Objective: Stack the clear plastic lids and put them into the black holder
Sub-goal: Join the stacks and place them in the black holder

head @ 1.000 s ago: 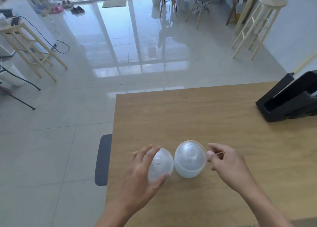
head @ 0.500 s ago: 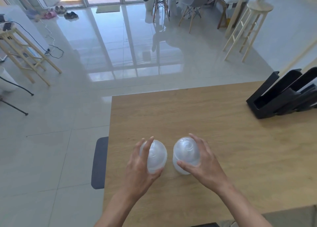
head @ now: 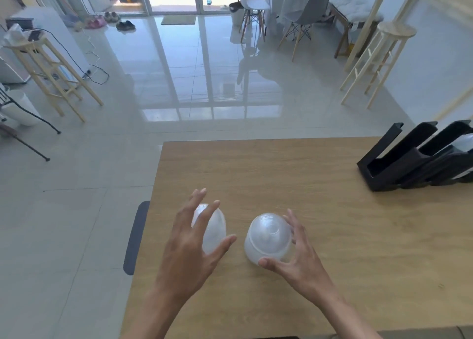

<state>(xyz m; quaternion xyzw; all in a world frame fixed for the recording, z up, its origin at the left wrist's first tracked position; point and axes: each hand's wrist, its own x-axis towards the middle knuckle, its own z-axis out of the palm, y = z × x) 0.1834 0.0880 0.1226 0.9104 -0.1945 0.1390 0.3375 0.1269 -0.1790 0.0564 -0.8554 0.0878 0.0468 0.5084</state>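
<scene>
Left hand (head: 190, 246) curled round left lid (head: 213, 227), fingers over dome, thumb at near side. Right hand (head: 298, 259) grips right lid (head: 268, 237), thumb at near rim, fingers behind. Both lids clear, dome-shaped, side by side but apart, over worktop (head: 281, 170). Black holder (head: 409, 159) at far right worktop edge, well apart from lids; pale item inside one slot.
</scene>
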